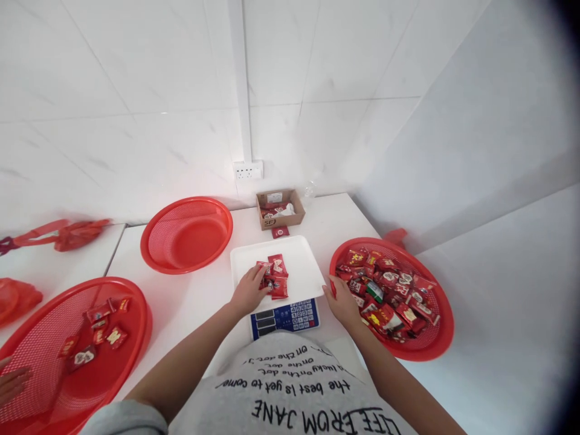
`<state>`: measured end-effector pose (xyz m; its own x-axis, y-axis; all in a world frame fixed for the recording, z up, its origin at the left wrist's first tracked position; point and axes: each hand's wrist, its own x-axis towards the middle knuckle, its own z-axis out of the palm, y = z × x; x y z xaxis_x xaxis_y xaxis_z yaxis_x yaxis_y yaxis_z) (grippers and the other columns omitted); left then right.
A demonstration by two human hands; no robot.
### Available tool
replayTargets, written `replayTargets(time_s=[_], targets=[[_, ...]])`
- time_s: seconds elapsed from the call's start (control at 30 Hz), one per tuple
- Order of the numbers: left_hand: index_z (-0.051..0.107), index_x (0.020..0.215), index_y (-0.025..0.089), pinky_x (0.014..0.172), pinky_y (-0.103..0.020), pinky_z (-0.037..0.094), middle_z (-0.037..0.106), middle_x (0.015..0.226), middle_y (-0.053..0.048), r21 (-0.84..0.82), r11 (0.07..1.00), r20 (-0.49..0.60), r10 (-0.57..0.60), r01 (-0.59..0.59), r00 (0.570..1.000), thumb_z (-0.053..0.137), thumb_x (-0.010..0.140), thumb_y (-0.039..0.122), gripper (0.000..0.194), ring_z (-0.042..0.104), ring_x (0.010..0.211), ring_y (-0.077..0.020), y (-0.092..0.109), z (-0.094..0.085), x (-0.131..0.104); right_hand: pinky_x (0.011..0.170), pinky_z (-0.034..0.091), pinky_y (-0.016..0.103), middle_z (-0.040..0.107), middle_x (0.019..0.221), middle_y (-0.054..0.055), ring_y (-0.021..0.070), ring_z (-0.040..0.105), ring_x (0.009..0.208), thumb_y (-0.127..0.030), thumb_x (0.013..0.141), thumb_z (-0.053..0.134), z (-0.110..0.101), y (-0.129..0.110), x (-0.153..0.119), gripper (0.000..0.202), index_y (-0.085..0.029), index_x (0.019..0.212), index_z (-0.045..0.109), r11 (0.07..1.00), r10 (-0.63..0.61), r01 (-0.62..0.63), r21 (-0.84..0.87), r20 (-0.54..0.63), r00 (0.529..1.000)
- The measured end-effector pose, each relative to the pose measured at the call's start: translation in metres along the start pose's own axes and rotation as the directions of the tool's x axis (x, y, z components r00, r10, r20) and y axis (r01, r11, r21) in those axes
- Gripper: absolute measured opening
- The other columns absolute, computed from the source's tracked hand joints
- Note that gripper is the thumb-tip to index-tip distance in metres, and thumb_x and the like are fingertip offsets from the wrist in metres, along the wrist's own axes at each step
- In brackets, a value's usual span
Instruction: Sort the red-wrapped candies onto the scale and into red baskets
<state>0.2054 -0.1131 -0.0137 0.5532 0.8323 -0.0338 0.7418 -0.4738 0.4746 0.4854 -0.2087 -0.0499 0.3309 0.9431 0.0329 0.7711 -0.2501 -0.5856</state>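
Note:
My left hand [249,291] reaches over the white scale tray [301,260], its fingers closed around small red snack packets at the left of a little group. Beside those fingers lie other red packets [280,287] on the tray. The scale's blue keypad panel [285,318] shows below the tray. At the tray's right corner, my right hand [343,303] grips the rim of a red plastic basket [446,329], thumb outside and fingers over the edge. Many wrapped packets [394,290], mostly red with one green, fill that basket.
A cardboard box [283,220] with packets stands by the wall, one packet [280,232] in front. A red basket [188,241] is at back left. Another basket [136,302] holds several packets; another person's hand [12,380] is over it. Red bags [81,234] lie far left.

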Motion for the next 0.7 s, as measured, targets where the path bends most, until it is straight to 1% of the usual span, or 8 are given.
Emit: replayTargets(time_s=[0.1, 0.2, 0.37, 0.47, 0.53, 0.6, 0.63, 0.7], targets=[[0.037, 0.132, 0.021, 0.101, -0.041, 0.034, 0.041, 0.136, -0.011, 0.003, 0.997, 0.027, -0.077, 0.077, 0.997, 0.054, 0.080, 0.031, 0.056, 0.038, 0.123, -0.0259, 0.012, 0.007, 0.002, 0.098, 0.036, 0.039, 0.051, 0.121, 0.013, 0.0233, 0.044, 0.117, -0.041, 0.085, 0.037, -0.001, 0.001, 0.000, 0.045, -0.016, 0.121, 0.048, 1.000, -0.005, 0.005, 0.007, 0.015, 1.000], [0.039, 0.130, 0.022, 0.097, -0.041, 0.037, 0.045, 0.130, -0.010, -0.005, 0.996, 0.012, -0.094, 0.094, 0.995, 0.055, 0.080, 0.031, 0.054, 0.042, 0.117, -0.0259, 0.012, 0.007, 0.002, 0.098, 0.036, 0.038, 0.050, 0.122, 0.012, 0.0223, 0.044, 0.117, -0.041, 0.086, 0.036, -0.001, 0.001, 0.000, 0.045, -0.017, 0.121, 0.048, 1.000, 0.000, 0.000, 0.010, 0.015, 1.000], [0.050, 0.119, 0.022, 0.096, -0.038, 0.038, 0.053, 0.118, -0.008, -0.085, 0.993, -0.022, -0.087, 0.085, 0.996, 0.047, 0.078, 0.012, 0.042, 0.047, 0.110, -0.0219, 0.007, 0.007, -0.002, 0.098, 0.036, 0.038, 0.050, 0.123, 0.010, 0.0215, 0.044, 0.118, -0.040, 0.086, 0.036, -0.001, 0.003, -0.001, 0.043, -0.019, 0.122, 0.048, 1.000, 0.000, 0.000, 0.021, 0.008, 1.000], [0.051, 0.116, 0.020, 0.092, -0.036, 0.042, 0.058, 0.112, -0.008, -0.167, 0.976, -0.064, -0.155, 0.143, 0.986, 0.042, 0.076, 0.007, 0.043, 0.052, 0.105, -0.0204, 0.003, 0.002, -0.001, 0.098, 0.037, 0.039, 0.049, 0.123, 0.011, 0.0221, 0.043, 0.118, -0.040, 0.086, 0.037, 0.000, 0.004, -0.001, 0.043, -0.019, 0.122, 0.047, 1.000, 0.004, -0.005, 0.016, 0.011, 1.000], [0.051, 0.116, 0.018, 0.088, -0.035, 0.045, 0.061, 0.107, -0.008, -0.203, 0.953, -0.113, -0.251, 0.225, 0.961, 0.044, 0.074, 0.007, 0.043, 0.055, 0.099, -0.0203, -0.004, -0.010, 0.003, 0.097, 0.037, 0.039, 0.049, 0.124, 0.011, 0.0224, 0.043, 0.118, -0.040, 0.086, 0.037, 0.000, 0.004, 0.000, 0.043, -0.019, 0.122, 0.047, 1.000, 0.006, -0.007, 0.009, 0.021, 1.000], [0.050, 0.116, 0.018, 0.085, -0.035, 0.046, 0.062, 0.103, -0.007, -0.230, 0.927, -0.201, -0.343, 0.296, 0.918, 0.045, 0.073, 0.008, 0.044, 0.058, 0.093, -0.0199, -0.015, -0.031, 0.008, 0.097, 0.037, 0.039, 0.049, 0.123, 0.010, 0.0222, 0.044, 0.117, -0.039, 0.086, 0.037, 0.000, 0.004, 0.000, 0.043, -0.020, 0.123, 0.047, 1.000, -0.001, 0.001, 0.008, 0.025, 1.000], [0.049, 0.116, 0.018, 0.085, -0.036, 0.047, 0.062, 0.102, -0.007, -0.244, 0.917, -0.255, -0.374, 0.314, 0.892, 0.046, 0.073, 0.009, 0.044, 0.059, 0.092, -0.0198, -0.021, -0.045, 0.011, 0.097, 0.037, 0.038, 0.049, 0.123, 0.010, 0.0220, 0.044, 0.117, -0.039, 0.086, 0.037, 0.000, 0.005, 0.000, 0.043, -0.021, 0.123, 0.047, 1.000, -0.006, 0.006, 0.011, 0.022, 1.000], [0.045, 0.122, 0.017, 0.089, -0.038, 0.045, 0.060, 0.109, -0.010, -0.271, 0.904, -0.411, -0.419, 0.331, 0.810, 0.046, 0.077, 0.013, 0.045, 0.057, 0.099, -0.0212, -0.036, -0.074, 0.017, 0.098, 0.036, 0.038, 0.050, 0.122, 0.009, 0.0216, 0.044, 0.117, -0.039, 0.086, 0.038, 0.000, 0.005, 0.000, 0.042, -0.021, 0.123, 0.047, 1.000, -0.011, 0.011, 0.016, 0.011, 1.000]])
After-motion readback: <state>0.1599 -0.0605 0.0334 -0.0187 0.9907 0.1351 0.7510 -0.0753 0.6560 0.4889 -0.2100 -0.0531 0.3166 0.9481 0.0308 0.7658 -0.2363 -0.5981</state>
